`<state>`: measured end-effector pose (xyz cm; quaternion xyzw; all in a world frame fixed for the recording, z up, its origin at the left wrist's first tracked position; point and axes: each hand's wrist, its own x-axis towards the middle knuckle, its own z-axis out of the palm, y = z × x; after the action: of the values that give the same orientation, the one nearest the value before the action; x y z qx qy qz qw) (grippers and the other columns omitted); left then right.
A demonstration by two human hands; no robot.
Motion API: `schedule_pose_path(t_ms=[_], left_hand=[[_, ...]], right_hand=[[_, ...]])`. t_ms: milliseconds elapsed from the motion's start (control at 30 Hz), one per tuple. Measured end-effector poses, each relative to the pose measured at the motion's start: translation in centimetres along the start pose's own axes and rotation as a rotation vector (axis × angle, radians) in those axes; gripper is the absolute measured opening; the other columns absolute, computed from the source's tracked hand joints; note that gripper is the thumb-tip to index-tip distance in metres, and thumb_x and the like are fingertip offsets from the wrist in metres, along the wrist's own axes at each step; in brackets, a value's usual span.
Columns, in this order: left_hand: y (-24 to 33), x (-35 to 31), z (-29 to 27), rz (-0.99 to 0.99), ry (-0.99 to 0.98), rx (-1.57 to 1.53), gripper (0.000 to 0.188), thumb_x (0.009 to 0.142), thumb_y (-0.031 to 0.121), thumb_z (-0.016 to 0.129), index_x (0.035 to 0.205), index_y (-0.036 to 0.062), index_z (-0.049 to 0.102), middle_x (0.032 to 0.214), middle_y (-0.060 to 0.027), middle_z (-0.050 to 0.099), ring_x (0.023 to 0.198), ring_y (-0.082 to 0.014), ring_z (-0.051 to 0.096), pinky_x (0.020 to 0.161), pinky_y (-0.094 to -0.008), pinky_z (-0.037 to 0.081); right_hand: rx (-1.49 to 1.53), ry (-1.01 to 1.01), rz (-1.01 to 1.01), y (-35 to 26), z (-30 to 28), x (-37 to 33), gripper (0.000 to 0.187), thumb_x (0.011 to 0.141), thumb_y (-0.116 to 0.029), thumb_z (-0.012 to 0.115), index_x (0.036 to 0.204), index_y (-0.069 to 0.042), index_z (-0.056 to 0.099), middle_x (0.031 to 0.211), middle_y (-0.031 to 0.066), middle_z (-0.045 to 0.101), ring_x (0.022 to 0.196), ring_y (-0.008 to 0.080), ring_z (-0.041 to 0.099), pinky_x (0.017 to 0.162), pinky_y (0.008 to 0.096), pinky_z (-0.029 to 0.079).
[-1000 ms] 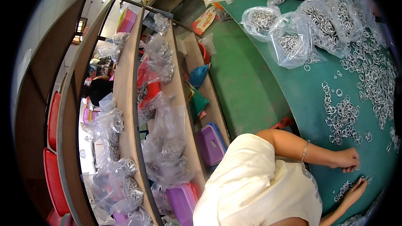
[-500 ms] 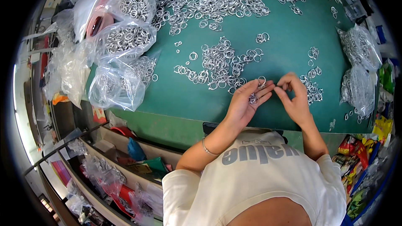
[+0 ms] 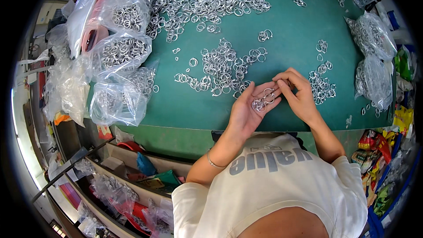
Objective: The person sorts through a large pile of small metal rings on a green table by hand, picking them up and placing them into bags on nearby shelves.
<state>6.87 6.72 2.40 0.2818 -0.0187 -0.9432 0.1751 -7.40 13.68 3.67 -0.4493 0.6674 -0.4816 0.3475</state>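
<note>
The left hand (image 3: 249, 112) is lying palm-up, fingers loosely spread, cradling a cluster of metal rings (image 3: 263, 100); the right hand (image 3: 299, 94) is pinching one ring, above the green table (image 3: 185, 101), near clear ring-filled bags (image 3: 119, 97).

Clear plastic bags of metal rings (image 3: 121, 53) lie left, two more bags (image 3: 372, 57) right.

- Rings (image 3: 263, 100) in left palm: bright metal, glossy, smooth.
- Loose rings (image 3: 220, 61) at 12 o'clock of the hands: same shiny silver metal.
- Table (image 3: 291, 35): green, matt, smooth.
- Bags (image 3: 119, 53) at 9 o'clock: clear plastic, glossy, crinkled.
- Shirt (image 3: 273, 185): cream cloth, matt.
- Bracelet (image 3: 213, 163): thin, metallic.
</note>
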Motion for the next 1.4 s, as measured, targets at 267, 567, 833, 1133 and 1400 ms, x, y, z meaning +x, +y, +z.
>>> schedule_pose_path(t_ms=[267,567,833,1133,1400], left_hand=[[0.2,0.3,-3.5,-0.122,-0.317,-0.164,0.033,0.094,0.026,0.041,0.104,-0.0026,0.054,0.071,-0.0063,0.052,0.069,-0.0141,0.049,0.058,-0.0239,0.042],[-0.2,-0.9,0.3,-0.039,0.259,0.164,0.022,0.091,0.014,0.046,0.106,-0.0006,0.052,0.069,-0.0024,0.048,0.045,-0.0055,0.032,0.036,-0.0169,0.023],[0.6,-1.2,-3.1,-0.118,-0.173,0.028,0.026,0.091,0.015,0.047,0.111,-0.0008,0.050,0.073,-0.0030,0.049,0.048,-0.0048,0.035,0.037,-0.0136,0.025],[1.3,1.0,-1.7,0.664,0.231,1.412,0.029,0.086,0.020,0.055,0.105,-0.0010,0.053,0.062,-0.0047,0.055,0.047,-0.0130,0.050,0.042,-0.0257,0.039],[4.4,4.2,1.0,0.770,0.437,2.187,0.020,0.080,0.019,0.059,0.094,0.0043,0.058,0.068,-0.0143,0.061,0.056,-0.0310,0.059,0.050,-0.0413,0.045]], right_hand=[[0.891,-0.034,0.547,1.3,-2.3,0.3,0.015,0.089,-0.009,0.049,0.098,0.001,0.057,0.061,-0.0049,0.037,0.051,0.0026,0.031,0.046,0.0202,0.026],[-0.632,0.204,-0.289,2.6,1.5,5.0,0.013,0.075,-0.010,0.063,0.085,-0.004,0.057,0.061,0.0039,0.039,0.055,0.0136,0.042,0.049,0.0255,0.035],[0.273,0.011,0.236,3.0,-0.9,3.9,0.009,0.083,-0.011,0.053,0.077,-0.005,0.049,0.074,0.0018,0.050,0.060,0.0111,0.045,0.047,0.0256,0.034],[0.721,0.004,0.467,2.3,-1.8,5.3,0.011,0.084,-0.014,0.051,0.086,-0.004,0.053,0.067,0.0045,0.048,0.049,0.0137,0.042,0.044,0.0273,0.035],[-0.701,0.128,-0.264,3.6,0.2,7.2,0.016,0.080,-0.018,0.059,0.086,-0.003,0.058,0.078,0.0118,0.061,0.068,0.0321,0.058,0.057,0.0380,0.045]])
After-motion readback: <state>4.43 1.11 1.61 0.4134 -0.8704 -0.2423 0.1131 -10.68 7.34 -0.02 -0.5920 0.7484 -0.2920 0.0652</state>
